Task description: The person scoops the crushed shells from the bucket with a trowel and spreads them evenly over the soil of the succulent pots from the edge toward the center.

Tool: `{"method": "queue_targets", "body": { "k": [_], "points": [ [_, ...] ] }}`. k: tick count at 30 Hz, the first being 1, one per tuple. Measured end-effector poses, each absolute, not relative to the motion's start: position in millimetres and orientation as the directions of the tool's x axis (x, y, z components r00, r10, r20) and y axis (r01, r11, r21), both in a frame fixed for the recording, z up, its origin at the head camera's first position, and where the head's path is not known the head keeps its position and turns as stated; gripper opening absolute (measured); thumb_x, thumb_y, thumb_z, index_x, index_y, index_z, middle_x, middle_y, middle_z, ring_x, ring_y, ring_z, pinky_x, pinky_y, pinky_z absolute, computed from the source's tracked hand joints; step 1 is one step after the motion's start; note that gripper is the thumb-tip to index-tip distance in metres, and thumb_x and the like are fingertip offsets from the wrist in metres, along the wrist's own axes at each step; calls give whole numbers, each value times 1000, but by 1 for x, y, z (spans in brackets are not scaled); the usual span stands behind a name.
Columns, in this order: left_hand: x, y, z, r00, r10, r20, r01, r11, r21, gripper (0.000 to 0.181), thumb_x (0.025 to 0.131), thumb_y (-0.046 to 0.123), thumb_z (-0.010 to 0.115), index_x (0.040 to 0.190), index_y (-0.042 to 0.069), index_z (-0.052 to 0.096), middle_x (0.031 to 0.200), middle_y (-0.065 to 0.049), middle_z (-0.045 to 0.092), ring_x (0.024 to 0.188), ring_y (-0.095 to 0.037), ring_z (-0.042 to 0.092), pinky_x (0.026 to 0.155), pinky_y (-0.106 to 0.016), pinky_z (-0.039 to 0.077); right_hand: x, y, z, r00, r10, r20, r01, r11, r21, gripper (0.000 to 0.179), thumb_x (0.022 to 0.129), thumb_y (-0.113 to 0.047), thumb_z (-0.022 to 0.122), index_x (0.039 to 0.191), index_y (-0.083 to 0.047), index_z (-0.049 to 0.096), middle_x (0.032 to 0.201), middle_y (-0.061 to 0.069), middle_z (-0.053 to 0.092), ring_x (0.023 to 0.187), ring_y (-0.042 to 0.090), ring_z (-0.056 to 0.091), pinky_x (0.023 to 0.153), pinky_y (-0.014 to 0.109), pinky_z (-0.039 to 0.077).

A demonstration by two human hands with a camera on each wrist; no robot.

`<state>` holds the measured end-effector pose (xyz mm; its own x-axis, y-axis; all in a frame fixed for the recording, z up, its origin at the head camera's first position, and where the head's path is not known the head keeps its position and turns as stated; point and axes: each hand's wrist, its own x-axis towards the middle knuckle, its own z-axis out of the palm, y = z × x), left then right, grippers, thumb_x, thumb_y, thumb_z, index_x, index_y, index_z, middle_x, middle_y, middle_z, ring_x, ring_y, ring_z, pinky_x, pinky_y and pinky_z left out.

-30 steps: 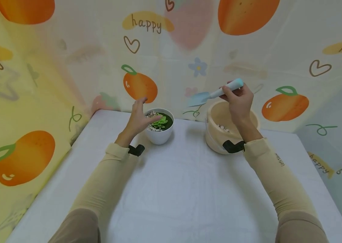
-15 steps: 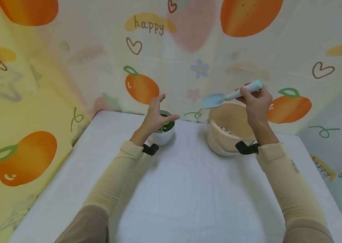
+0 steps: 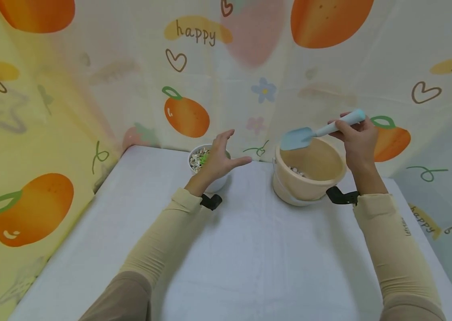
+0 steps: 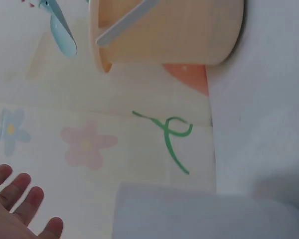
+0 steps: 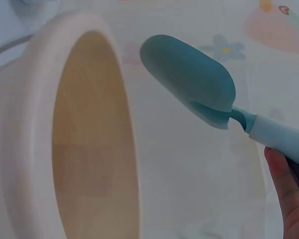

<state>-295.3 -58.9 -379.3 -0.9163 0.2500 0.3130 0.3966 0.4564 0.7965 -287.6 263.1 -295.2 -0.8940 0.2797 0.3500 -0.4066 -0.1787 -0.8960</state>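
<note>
My right hand grips the pale handle of a light blue trowel, its blade pointing left above the rim of a beige bucket. In the right wrist view the trowel stands apart from the bucket, and its blade looks bare. A few small white pebbles lie in the bucket. With fingers and thumb spread, my left hand hovers in front of a white flowerpot, partly hiding its green succulent. The left wrist view shows the left fingertips holding nothing.
Both pots stand near the back edge of a table with a white cloth. A curtain printed with oranges hangs right behind. White stones cover part of the flowerpot's top.
The right hand has carried the trowel rightward, from between the two pots to over the bucket. My left hand has shifted right, across the front of the flowerpot.
</note>
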Motion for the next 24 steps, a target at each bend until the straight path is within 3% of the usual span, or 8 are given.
{"method": "queue_targets", "body": {
  "k": [9,16,24],
  "points": [
    [-296,-35,-386,-915,255,312,394,399,828,90,81,37,77,152,9,29,156,-10,31,144,-26,31,116,-52,30,-287,276,-297,-899,218,381,-414,-132,-901,11,81,5,71,90,1,67,77,4,69,71,13,73,67,24,58],
    [-296,-18,-394,-915,294,277,381,402,833,89,82,39,76,152,10,29,155,-11,32,144,-27,31,116,-52,31,-291,283,-303,-897,151,415,-408,74,-910,10,84,4,68,90,-4,67,77,-3,69,72,6,71,65,19,57],
    [-300,-1,-403,-911,302,281,380,348,857,85,83,33,76,150,6,32,154,-11,35,143,-27,33,118,-49,29,-297,291,-312,-933,70,354,-318,305,-898,12,85,1,65,89,-11,67,72,-14,68,69,-1,68,64,15,56]
  ]
}}
